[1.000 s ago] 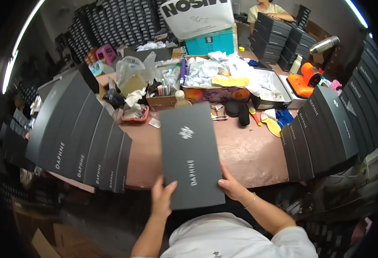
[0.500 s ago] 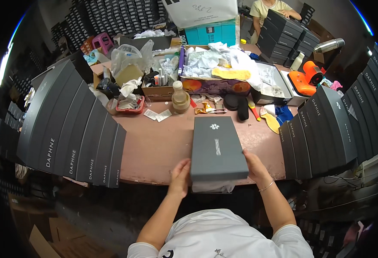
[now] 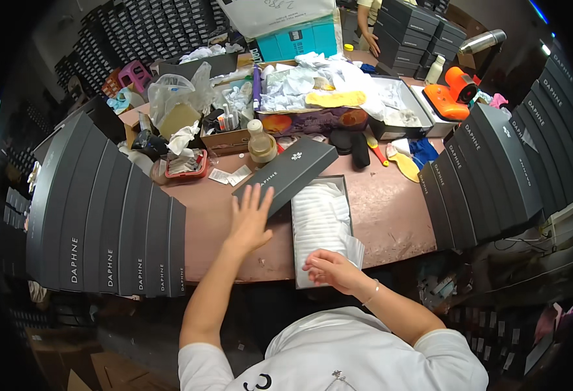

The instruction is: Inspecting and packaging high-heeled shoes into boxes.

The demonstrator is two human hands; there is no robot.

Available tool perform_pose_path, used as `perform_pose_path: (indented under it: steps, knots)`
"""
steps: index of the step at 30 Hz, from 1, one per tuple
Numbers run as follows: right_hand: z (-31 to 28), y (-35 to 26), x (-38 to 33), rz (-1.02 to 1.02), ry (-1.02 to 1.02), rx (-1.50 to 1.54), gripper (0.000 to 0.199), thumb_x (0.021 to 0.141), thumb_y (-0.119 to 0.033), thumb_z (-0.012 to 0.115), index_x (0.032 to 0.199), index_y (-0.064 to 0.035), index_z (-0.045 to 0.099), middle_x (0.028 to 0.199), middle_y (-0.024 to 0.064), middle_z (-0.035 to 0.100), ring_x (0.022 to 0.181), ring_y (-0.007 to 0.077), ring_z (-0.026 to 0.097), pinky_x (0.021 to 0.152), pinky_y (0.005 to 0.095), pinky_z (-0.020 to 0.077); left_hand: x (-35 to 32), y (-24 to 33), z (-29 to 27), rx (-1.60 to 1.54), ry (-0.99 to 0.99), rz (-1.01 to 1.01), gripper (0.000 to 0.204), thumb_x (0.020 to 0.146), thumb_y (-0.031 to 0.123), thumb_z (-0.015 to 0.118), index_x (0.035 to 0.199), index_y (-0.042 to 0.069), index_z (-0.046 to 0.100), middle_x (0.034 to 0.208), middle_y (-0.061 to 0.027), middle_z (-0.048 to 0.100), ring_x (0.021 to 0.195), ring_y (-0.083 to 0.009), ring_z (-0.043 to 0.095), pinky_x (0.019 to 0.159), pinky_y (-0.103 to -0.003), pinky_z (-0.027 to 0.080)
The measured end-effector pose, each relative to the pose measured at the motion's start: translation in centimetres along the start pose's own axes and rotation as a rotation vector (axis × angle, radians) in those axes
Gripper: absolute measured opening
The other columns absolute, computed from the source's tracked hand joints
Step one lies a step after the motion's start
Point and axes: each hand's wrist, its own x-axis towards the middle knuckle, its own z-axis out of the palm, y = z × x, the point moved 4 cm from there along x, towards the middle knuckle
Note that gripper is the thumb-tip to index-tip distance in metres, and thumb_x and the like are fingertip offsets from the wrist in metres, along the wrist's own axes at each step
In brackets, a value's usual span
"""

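Observation:
An open dark grey shoe box (image 3: 297,244) lies on the brown table (image 3: 384,221) in front of me, lined with white tissue paper (image 3: 319,218). Its dark lid (image 3: 286,173) rests tilted to the left of the box, one end on the table. My left hand (image 3: 249,218) is spread flat with its fingertips on the lid's near edge. My right hand (image 3: 329,268) pinches the tissue paper at the box's near end.
Rows of closed dark boxes stand on edge at the left (image 3: 104,221) and right (image 3: 495,163). Behind lie a roll of tape (image 3: 261,148), a red tray (image 3: 185,164), a teal carton (image 3: 302,38), an orange device (image 3: 452,94) and crumpled paper. Another person (image 3: 368,23) stands at the back.
The closed box I held with both hands now lies open. The lid has come off and moved to the left; my right hand has dropped to the tissue paper.

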Motion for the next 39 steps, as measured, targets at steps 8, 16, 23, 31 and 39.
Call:
perform_pose_path:
  steps: [8, 16, 23, 31, 39]
  knots:
    - [-4.8, -2.2, -3.9, -0.577, 0.366, -1.026, 0.033, 0.085, -0.024, 0.069, 0.110, -0.0055, 0.057, 0.116, 0.0136, 0.056, 0.103, 0.0234, 0.056, 0.081, 0.0341, 0.0468, -1.3, 0.0, 1.0, -0.190, 0.358, -0.081, 0.077, 0.066, 0.001, 0.071, 0.137, 0.010, 0.043, 0.122, -0.0172, 0.057, 0.105, -0.0344, 0.057, 0.091, -0.044, 0.043]
    - [-7.2, -3.3, -3.2, -0.530, 0.532, -1.613, 0.034, 0.078, -0.020, 0.071, 0.103, -0.0021, 0.058, 0.121, 0.0206, 0.052, 0.110, 0.0366, 0.050, 0.090, 0.0472, 0.0404, -19.1, -7.8, 2.4, -0.574, 0.527, -0.747, 0.047, 0.078, -0.004, 0.061, 0.124, -0.001, 0.054, 0.113, -0.0191, 0.062, 0.103, -0.0367, 0.061, 0.089, -0.039, 0.048]
    - [2.4, -8.2, -1.8, -0.761, 0.300, -1.041, 0.028, 0.088, -0.015, 0.062, 0.111, 0.0014, 0.059, 0.112, 0.0188, 0.060, 0.097, 0.0339, 0.061, 0.083, 0.0372, 0.0486, -13.9, 9.5, 0.0, -0.972, -0.198, 0.108, 0.026, 0.081, 0.014, 0.067, 0.103, 0.002, 0.067, 0.107, -0.0109, 0.066, 0.102, -0.0229, 0.062, 0.088, -0.036, 0.049]
    - [4.9, -6.7, -1.0, -0.751, 0.145, -1.173, 0.035, 0.083, -0.012, 0.064, 0.115, -0.0007, 0.055, 0.097, 0.0181, 0.062, 0.082, 0.0379, 0.063, 0.066, 0.0401, 0.0532, -4.6, 7.6, 9.7, -1.459, 0.273, -0.327, 0.059, 0.091, 0.022, 0.055, 0.140, -0.004, 0.036, 0.135, -0.0199, 0.047, 0.127, -0.0271, 0.044, 0.107, -0.036, 0.031]
    - [-4.3, 0.4, 6.5, -0.338, 0.387, -1.558, 0.029, 0.074, -0.025, 0.069, 0.082, 0.0011, 0.060, 0.073, 0.0210, 0.063, 0.076, 0.0390, 0.064, 0.067, 0.0446, 0.0514, -6.4, 7.7, 8.2, -0.957, 0.311, -0.248, 0.047, 0.093, 0.014, 0.052, 0.136, -0.002, 0.041, 0.133, -0.0244, 0.049, 0.123, -0.0353, 0.048, 0.102, -0.039, 0.038]
